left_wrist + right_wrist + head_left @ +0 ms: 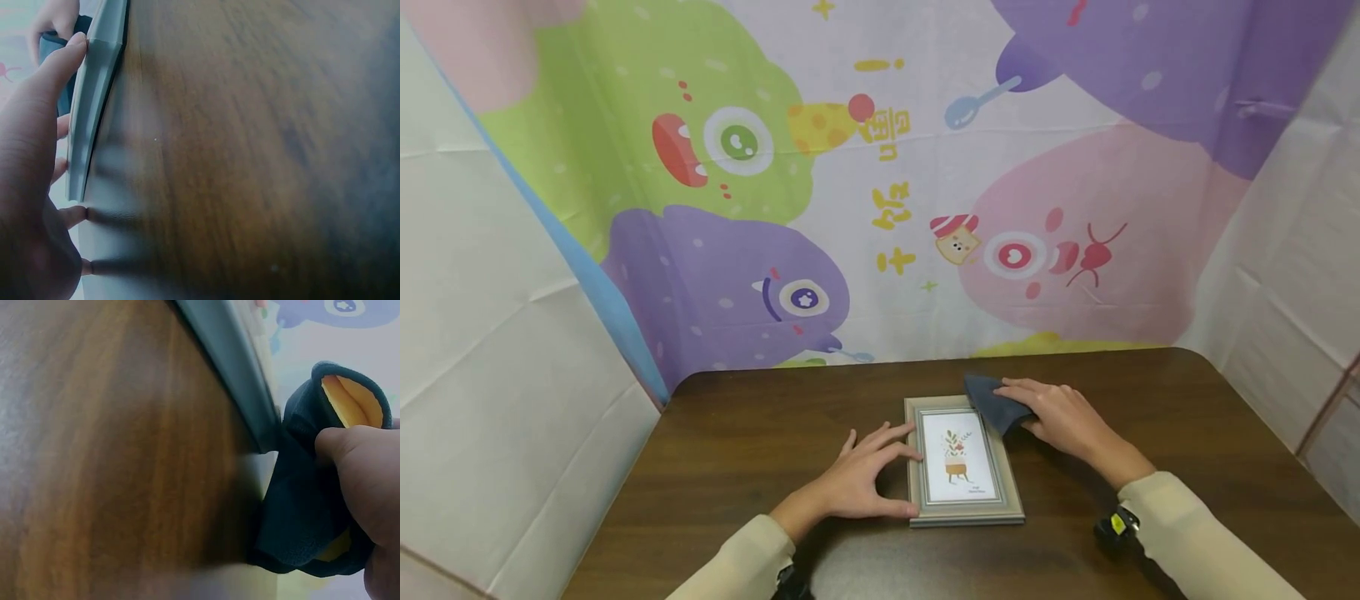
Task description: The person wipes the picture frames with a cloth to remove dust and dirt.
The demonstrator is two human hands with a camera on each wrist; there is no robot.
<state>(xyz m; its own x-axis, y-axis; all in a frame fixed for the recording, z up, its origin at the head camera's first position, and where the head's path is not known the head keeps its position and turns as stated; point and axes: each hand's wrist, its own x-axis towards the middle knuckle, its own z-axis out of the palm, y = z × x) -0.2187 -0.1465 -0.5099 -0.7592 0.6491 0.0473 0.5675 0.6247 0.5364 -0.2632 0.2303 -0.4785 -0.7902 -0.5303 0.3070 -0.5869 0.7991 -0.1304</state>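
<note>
A picture frame (966, 514) with a pale moulded border and a potted-plant print lies face up on the table. My left hand (868, 475) touches its left side with spread fingertips and thumb; two fingers (75, 215) come down on the wood beyond the frame's corner in the left wrist view. At the frame's upper right corner, my right hand (1063, 419) grips a dark blue cloth (996, 402), which overlaps the border there. In the right wrist view the thumb presses into the folded cloth (300, 506), whose inner side shows yellow.
The dark brown wooden table (737, 467) reaches back to a hanging cloth backdrop (910, 317) printed with cartoon monsters. White panels (505, 333) stand on both sides. A dark wrist device (1116, 527) sits at the right cuff.
</note>
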